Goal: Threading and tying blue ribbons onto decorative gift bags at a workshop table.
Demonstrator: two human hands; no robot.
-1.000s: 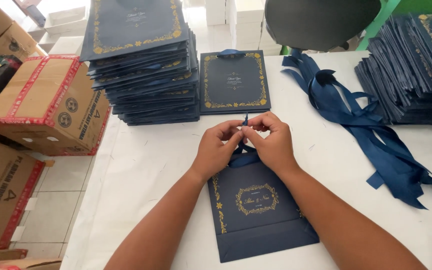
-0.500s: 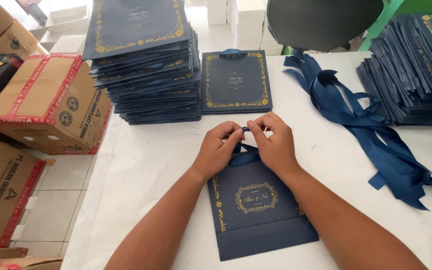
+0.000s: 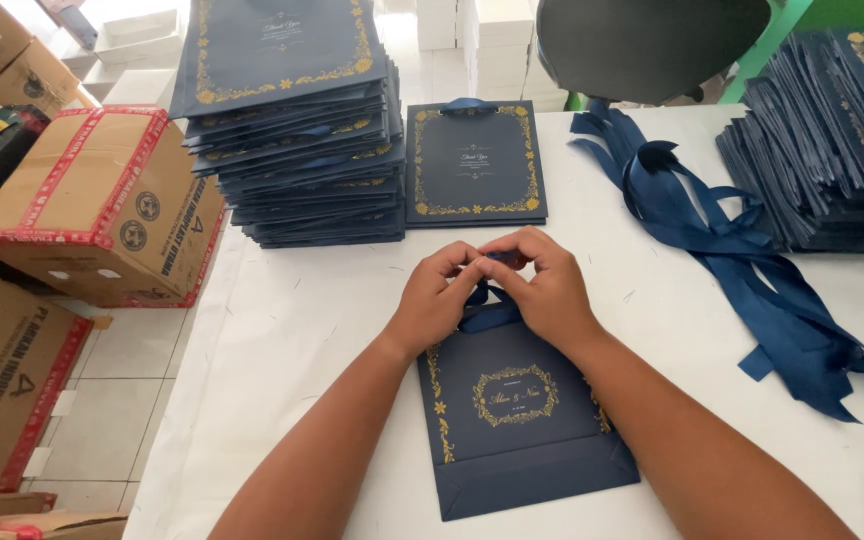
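A white table [image 3: 282,330] fills the view, with taped cardboard boxes [image 3: 102,205] on the tiled floor to its left. Near the front edge lies a flat navy paper bag [image 3: 517,425] printed with a gold emblem. At its far end the left hand [image 3: 437,300] and right hand [image 3: 547,290] meet, fingertips pinched together on a dark blue ribbon [image 3: 487,312] that loops at the bag's top; it appears to be threaded through the bag, though the fingers hide the spot. Just beyond the hands lies a single gold-bordered navy bag [image 3: 475,165], and to its left rises a tall stack of the same bags [image 3: 292,120]. To the right a heap of loose blue ribbons [image 3: 742,260] trails across the table, with another pile of bags [image 3: 832,140] at the far right.
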